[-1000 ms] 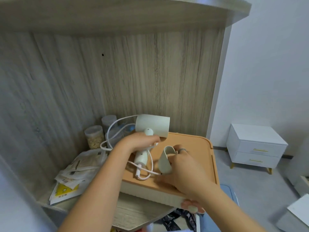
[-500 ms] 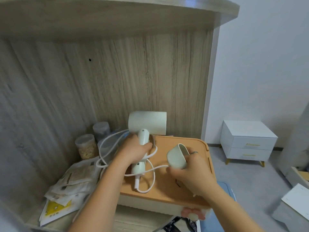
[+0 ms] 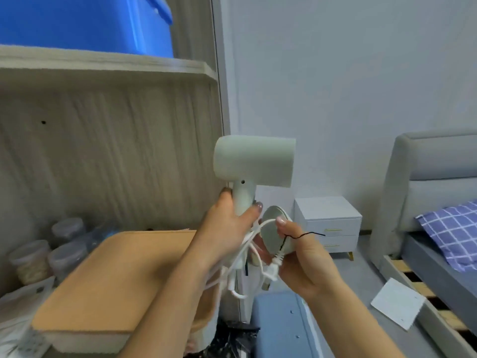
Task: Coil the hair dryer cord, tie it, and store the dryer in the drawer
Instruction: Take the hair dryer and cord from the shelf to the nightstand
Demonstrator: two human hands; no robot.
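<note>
The pale green hair dryer (image 3: 254, 161) is lifted in the air, barrel pointing right. My left hand (image 3: 227, 226) grips its handle. Its white cord (image 3: 240, 264) hangs in loose loops below that hand, and the plug (image 3: 272, 270) dangles between my hands. My right hand (image 3: 304, 257) holds the round pale green nozzle attachment (image 3: 273, 228) together with part of the cord. A thin black tie (image 3: 307, 235) sticks out over my right thumb.
An orange-lidded box (image 3: 116, 277) sits on the wooden shelf, with lidded jars (image 3: 31, 259) to its left. A blue bin (image 3: 85, 24) stands on the shelf above. A white two-drawer nightstand (image 3: 329, 223) stands by the wall, a bed (image 3: 438, 215) at the right, a blue case (image 3: 281, 324) below.
I have lifted the dryer off the orange lid and swung it right, off the shelf. The cord now hangs free. My view has turned right and upward.
</note>
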